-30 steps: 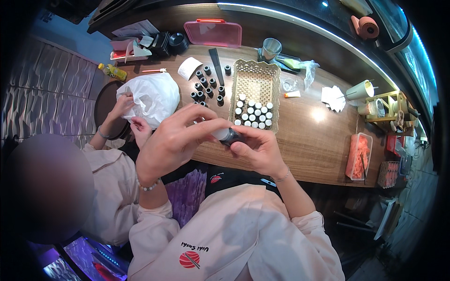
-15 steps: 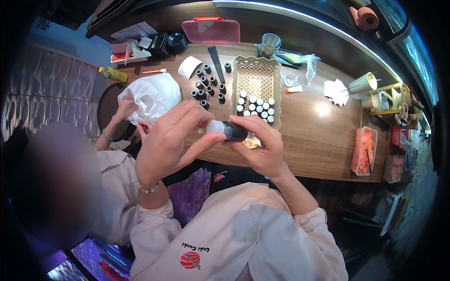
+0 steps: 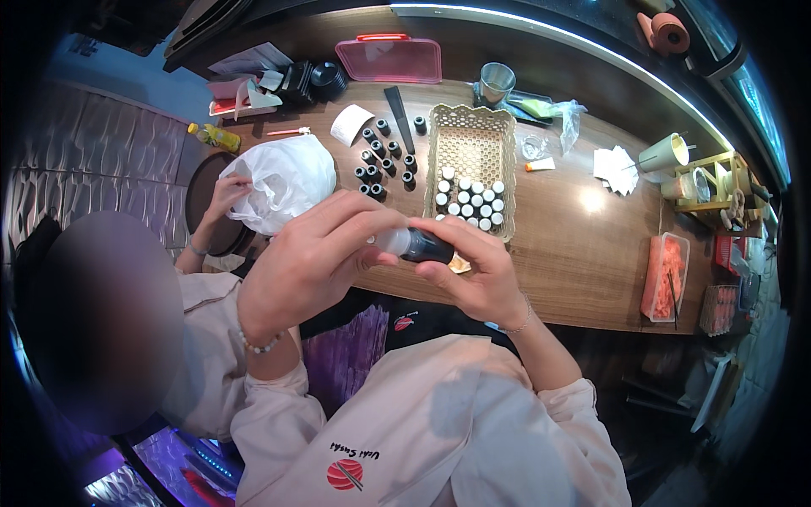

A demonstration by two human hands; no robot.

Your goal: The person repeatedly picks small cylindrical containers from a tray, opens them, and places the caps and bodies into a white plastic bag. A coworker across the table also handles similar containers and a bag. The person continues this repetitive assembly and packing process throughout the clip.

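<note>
Above the table's near edge, a small dark bottle point(image 3: 430, 247) lies tilted nearly sideways between my hands. My right hand point(image 3: 483, 269) grips its dark body with thumb and fingers. My left hand point(image 3: 308, 253) is closed around the whitish cap point(image 3: 392, 242) at the bottle's left end; its fingers partly hide the cap. Just beyond, a woven basket point(image 3: 510, 144) contains several white-capped bottles point(image 3: 476, 203) at its near end. To the left of the basket stand several dark bottles point(image 3: 378, 149) without white caps.
At left a co-worker's hand point(image 3: 226, 196) reaches into a white plastic bag point(image 3: 287, 173). A dark round tray point(image 3: 201, 190) lies beside it. A metal cup point(image 3: 497, 82) stands behind the basket. Far right are a container of orange food point(image 3: 667, 269) and a wooden rack point(image 3: 722, 182).
My left fingers have curled in and closed over the whitish cap. The co-worker's second hand is no longer visible beside the bag. The whole view has shifted slightly.
</note>
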